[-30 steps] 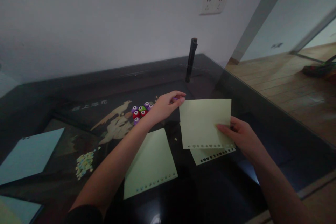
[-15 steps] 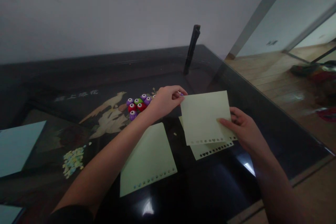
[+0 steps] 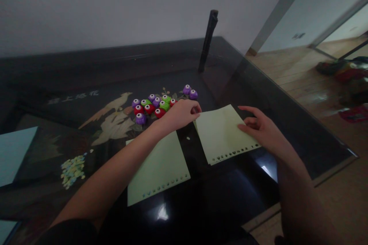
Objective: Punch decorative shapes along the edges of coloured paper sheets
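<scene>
A pale green sheet of paper [image 3: 221,130] with a row of small punched shapes along its near edge lies almost squarely over another punched sheet. At its far left corner, my left hand [image 3: 184,113] pinches the paper between thumb and fingers. My right hand [image 3: 263,128] is by the right edge, its thumb at the paper and its index finger stretched apart from it. Left of these, a second pale green sheet [image 3: 161,168], also punched along its near edge, rests partly under my left forearm. Behind the left hand stand several small craft punches [image 3: 148,108] in purple, red and green.
On the left is a heap of tiny paper cut-outs [image 3: 73,170], with a light blue stack of paper [image 3: 15,155] beyond it. A black upright rod-shaped object [image 3: 207,42] stands at the back of the dark glossy table [image 3: 230,183].
The held sheet has come down onto the punched sheet beneath, their edges now nearly lined up. My right fingers have spread away from the paper. The camera view has tilted down slightly.
</scene>
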`<state>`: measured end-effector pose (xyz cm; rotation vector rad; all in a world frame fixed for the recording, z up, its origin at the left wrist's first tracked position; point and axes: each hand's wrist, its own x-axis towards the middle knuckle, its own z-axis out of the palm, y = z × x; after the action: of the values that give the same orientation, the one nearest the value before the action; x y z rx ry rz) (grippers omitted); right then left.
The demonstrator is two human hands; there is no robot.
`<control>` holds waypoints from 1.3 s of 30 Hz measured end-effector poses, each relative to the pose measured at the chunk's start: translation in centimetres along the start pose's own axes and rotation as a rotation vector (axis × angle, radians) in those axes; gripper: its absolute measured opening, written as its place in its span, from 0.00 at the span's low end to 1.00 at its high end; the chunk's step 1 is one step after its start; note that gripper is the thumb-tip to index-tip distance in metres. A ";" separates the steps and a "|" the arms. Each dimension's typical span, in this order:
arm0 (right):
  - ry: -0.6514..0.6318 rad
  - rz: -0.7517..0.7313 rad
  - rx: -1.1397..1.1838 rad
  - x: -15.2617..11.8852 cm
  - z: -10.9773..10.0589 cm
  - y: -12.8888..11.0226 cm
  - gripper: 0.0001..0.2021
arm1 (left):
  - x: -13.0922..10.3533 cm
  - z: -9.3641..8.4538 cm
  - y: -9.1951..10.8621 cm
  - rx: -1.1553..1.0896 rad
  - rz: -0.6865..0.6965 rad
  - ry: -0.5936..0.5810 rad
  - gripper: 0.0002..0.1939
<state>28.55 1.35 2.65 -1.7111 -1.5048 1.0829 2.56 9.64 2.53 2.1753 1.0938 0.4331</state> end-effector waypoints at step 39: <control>0.063 -0.046 -0.522 0.8 0.6 1.3 0.20 | -0.1 1.7 -1.1 0.185 -0.046 -0.051 0.10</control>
<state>28.66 1.89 1.13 -2.0124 -1.8886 0.6337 2.76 9.31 0.58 2.3027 1.1938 0.2625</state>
